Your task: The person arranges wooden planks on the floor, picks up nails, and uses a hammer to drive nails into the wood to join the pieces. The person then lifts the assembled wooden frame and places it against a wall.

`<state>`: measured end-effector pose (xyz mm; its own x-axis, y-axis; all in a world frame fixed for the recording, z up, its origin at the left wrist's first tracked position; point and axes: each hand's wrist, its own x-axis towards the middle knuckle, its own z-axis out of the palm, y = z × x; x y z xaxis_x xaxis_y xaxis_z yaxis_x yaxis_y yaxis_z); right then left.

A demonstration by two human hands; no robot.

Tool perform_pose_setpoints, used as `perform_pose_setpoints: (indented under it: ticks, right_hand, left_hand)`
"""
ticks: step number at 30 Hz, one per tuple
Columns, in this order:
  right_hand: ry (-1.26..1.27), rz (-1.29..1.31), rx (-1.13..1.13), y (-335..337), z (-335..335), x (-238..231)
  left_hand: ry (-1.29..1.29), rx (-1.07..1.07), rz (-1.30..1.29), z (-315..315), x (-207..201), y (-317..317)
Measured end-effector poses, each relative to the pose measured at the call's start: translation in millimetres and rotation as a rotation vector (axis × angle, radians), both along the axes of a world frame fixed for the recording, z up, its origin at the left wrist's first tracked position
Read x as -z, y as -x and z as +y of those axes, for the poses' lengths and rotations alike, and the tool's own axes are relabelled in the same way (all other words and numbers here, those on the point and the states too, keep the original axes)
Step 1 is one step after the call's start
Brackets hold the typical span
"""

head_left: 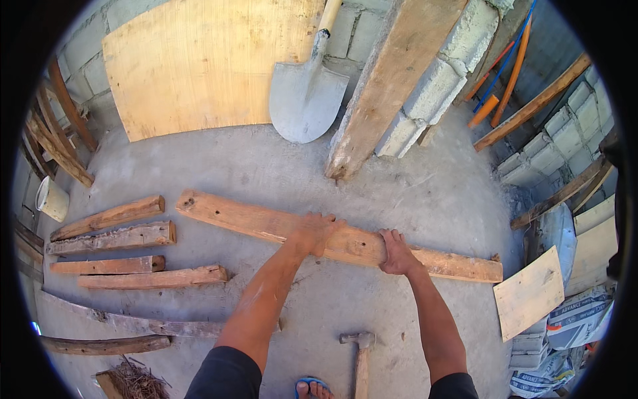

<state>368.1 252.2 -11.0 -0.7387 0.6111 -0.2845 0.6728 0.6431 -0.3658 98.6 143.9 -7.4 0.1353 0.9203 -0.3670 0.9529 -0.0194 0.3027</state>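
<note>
A long reddish-brown wooden plank (256, 221) lies slantwise across the concrete floor, with dark holes along its face. My left hand (316, 233) grips it near the middle, fingers reaching over the far edge. Closer to its right end, my right hand (397, 253) is closed round the plank, thumb on the near side. Below the hands lies a hammer (359, 352), its metal head pointing away from me and its wooden handle running out of the picture. My foot in a blue flip-flop (312, 387) shows beside it.
Several wooden lengths (119, 237) lie at left, near a white bucket (52, 199) and a heap of nails (138, 380). A shovel (308, 100) and plywood sheet (212, 66) lean at the back. An upright post (392, 86) stands beyond the plank; bags (578, 319) lie right.
</note>
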Motion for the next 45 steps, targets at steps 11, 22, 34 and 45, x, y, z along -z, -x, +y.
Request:
perform_pose_setpoints:
  ticks: [11, 22, 34, 45]
  right_hand:
    - [-0.031, 0.029, -0.010, 0, -3, 1]
    - [-0.049, 0.027, -0.009, 1, 0, 3]
    - [-0.074, 0.051, -0.045, 1, -3, 1]
    - [-0.351, -0.015, -0.085, 2, -11, 8]
  left_hand:
    - [-0.101, 0.010, 0.020, 0, 14, 0]
    - [0.003, 0.003, 0.007, 1, -7, 2]
    - [-0.066, -0.029, 0.006, -5, 2, -6]
    - [-0.432, 0.041, 0.191, -30, 25, -16]
